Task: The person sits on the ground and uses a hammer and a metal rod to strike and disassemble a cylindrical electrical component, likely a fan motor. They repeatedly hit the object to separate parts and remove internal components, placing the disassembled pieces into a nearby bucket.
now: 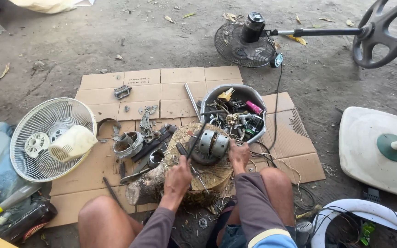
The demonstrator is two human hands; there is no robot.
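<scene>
the left hand grips a screwdriver aimed at the fan motor, which sits on a wood stump; the right hand steadies the motor's right side. a bowl of parts lies just beyond, and 1 white fan guard far left.

- Your fan motor sits on the log stump before you.
- The parts bowl lies behind it on the cardboard.
- The fan guard lies to your left.
</scene>
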